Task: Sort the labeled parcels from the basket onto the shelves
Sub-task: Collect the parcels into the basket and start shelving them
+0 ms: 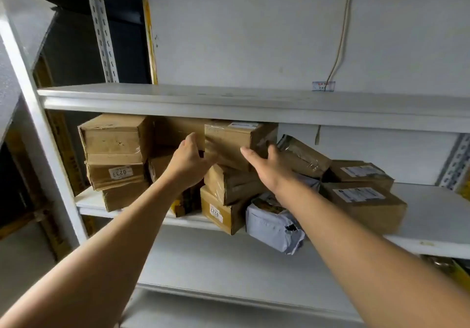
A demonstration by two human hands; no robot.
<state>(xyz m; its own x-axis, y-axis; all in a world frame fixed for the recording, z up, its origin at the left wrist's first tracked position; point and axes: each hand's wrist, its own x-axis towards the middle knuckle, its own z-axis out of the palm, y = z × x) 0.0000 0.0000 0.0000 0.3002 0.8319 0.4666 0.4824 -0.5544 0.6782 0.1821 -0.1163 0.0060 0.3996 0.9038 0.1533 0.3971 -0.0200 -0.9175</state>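
A brown cardboard parcel [230, 139] with a white label on top sits at the top of a stack on the middle shelf [432, 215], just under the shelf above. My left hand [189, 158] touches its left side with curled fingers. My right hand [264, 164] reaches toward its right front corner, fingers straight, thumb near the box. Under it lie two more boxes; the lower one [218, 213] is marked 0227. The basket is out of view.
On the left a stack of boxes includes one marked 0233 [115, 176]. A white poly bag [273, 226] hangs over the shelf edge. Taped packets and labeled boxes [363, 203] lie to the right. The upper shelf [229, 98] holds nothing; a cable hangs on the wall.
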